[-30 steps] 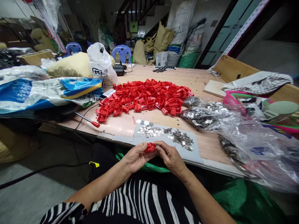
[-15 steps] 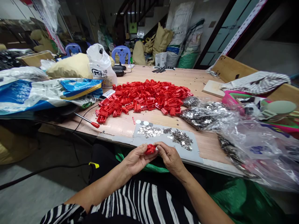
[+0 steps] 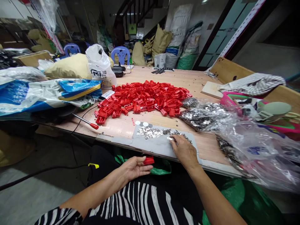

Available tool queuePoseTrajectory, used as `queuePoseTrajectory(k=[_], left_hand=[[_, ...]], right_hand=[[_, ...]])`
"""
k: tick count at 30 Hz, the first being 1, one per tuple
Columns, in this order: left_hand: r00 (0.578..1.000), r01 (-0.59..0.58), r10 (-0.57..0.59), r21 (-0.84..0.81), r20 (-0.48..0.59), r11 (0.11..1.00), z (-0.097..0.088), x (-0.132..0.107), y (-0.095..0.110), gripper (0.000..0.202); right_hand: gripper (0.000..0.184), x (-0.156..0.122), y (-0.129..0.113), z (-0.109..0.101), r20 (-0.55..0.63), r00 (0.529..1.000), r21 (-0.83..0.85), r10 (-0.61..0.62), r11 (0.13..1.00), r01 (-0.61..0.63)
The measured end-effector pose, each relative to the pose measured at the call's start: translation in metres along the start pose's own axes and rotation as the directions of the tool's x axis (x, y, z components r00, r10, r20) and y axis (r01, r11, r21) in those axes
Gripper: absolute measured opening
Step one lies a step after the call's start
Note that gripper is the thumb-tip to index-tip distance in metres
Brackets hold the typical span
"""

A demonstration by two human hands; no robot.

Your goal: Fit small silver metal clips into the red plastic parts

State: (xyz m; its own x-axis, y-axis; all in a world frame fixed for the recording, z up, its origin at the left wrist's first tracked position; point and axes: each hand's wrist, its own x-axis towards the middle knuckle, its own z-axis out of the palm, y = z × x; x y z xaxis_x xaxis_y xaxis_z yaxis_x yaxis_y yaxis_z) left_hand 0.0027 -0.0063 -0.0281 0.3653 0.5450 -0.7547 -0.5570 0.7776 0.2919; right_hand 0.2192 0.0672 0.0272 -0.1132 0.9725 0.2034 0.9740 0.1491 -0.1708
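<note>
My left hand (image 3: pixel 134 167) holds a small red plastic part (image 3: pixel 148 160) between thumb and fingers, just off the table's front edge. Over the grey mat (image 3: pixel 150 145), my right hand (image 3: pixel 184 150) reaches down with its fingertips pinched at the darker heap of small metal pieces (image 3: pixel 187 139). Whether a piece is between those fingers is too small to make out. Shinier metal pieces (image 3: pixel 148 132) lie in a heap on the mat's left part. Beyond the mat spreads a big pile of similar red plastic parts (image 3: pixel 150 97).
Clear plastic bags of metal pieces (image 3: pixel 203 117) lie on the right, by a pink basket (image 3: pixel 226 99). At left are a blue-and-white sack (image 3: pixel 35 93), a white plastic bag (image 3: pixel 100 68) and a red-tipped lever (image 3: pixel 94 126). A green sack (image 3: pixel 248 200) hangs below the table.
My right hand has left the red plastic part and moved right and forward to the metal pieces. My left hand, still holding the part, has dropped slightly toward me.
</note>
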Motion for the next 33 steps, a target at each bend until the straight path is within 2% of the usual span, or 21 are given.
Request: queuePoseTrajectory(k=[5, 9, 12, 14, 16, 17, 18, 19, 21, 22, 23, 26, 30, 33], left_hand=[[0.999, 0.008, -0.006, 0.058, -0.034, 0.998, -0.002, -0.006, 0.001, 0.022], [0.99, -0.137, 0.136, 0.188, 0.019, 0.972, -0.001, -0.022, 0.006, 0.018], [0.945, -0.327, 0.299, 0.307, 0.135, 0.894, 0.007, -0.033, 0.023, 0.027], [0.86, -0.506, 0.488, 0.374, 0.149, 0.777, 0.015, -0.034, 0.043, 0.028], [0.748, -0.629, 0.65, 0.453, 0.132, 0.631, 0.023, -0.028, 0.067, 0.026], [0.67, -0.669, 0.735, 0.517, 0.108, 0.534, 0.026, -0.024, 0.079, 0.023], [0.57, -0.679, 0.817, 0.608, 0.084, 0.411, 0.028, -0.018, 0.091, 0.02], [0.467, -0.649, 0.88, 0.708, 0.082, 0.279, 0.03, -0.011, 0.102, 0.021], [0.28, -0.486, 0.953, 0.873, 0.116, 0.036, 0.032, 0.002, 0.123, 0.035], [0.224, -0.389, 0.963, 0.92, 0.147, -0.05, 0.033, 0.008, 0.132, 0.042], [0.19, -0.296, 0.97, 0.951, 0.154, -0.093, 0.033, 0.013, 0.14, 0.047], [0.19, -0.112, 0.977, 0.991, 0.093, -0.073, 0.034, 0.026, 0.162, 0.054], [0.193, -0.073, 0.981, 0.997, 0.022, -0.008, 0.033, 0.037, 0.18, 0.043], [0.165, -0.081, 0.986, 0.997, 0.023, -0.01, 0.03, 0.04, 0.181, 0.028]], right_hand=[[0.018, 0.015, -0.002, 0.004, 0.074, 0.997, -0.074, -0.014, 0.997, 0.019], [0.014, 0.018, -0.001, 0.005, 0.066, 0.997, -0.047, -0.038, 0.998, 0.041], [0.012, 0.017, -0.001, 0.005, 0.01, 0.999, 0.001, -0.044, 0.999, 0.044], [0.011, 0.016, -0.004, 0.006, -0.012, 0.999, 0.049, -0.036, 0.998, 0.036], [0.011, 0.015, -0.007, 0.008, -0.008, 1.0, 0.101, -0.028, 0.994, 0.028], [0.011, 0.014, -0.009, 0.009, -0.002, 1.0, 0.131, -0.027, 0.991, 0.027], [0.012, 0.013, -0.011, 0.01, 0.002, 0.999, 0.168, -0.034, 0.985, 0.034], [0.013, 0.012, -0.013, 0.011, 0.002, 0.999, 0.211, -0.049, 0.976, 0.048], [0.016, 0.008, -0.017, 0.013, -0.011, 0.995, 0.302, -0.095, 0.949, 0.094], [0.017, 0.007, -0.018, 0.014, -0.017, 0.993, 0.339, -0.12, 0.933, 0.119], [0.018, 0.005, -0.019, 0.014, -0.018, 0.99, 0.365, -0.141, 0.921, 0.138], [0.019, -0.001, -0.019, 0.012, 0.002, 0.987, 0.398, -0.162, 0.905, 0.148], [0.019, -0.005, -0.017, 0.009, 0.033, 0.99, 0.433, -0.135, 0.895, 0.107], [0.021, -0.006, -0.015, 0.009, 0.032, 0.992, 0.478, -0.125, 0.873, 0.095]])
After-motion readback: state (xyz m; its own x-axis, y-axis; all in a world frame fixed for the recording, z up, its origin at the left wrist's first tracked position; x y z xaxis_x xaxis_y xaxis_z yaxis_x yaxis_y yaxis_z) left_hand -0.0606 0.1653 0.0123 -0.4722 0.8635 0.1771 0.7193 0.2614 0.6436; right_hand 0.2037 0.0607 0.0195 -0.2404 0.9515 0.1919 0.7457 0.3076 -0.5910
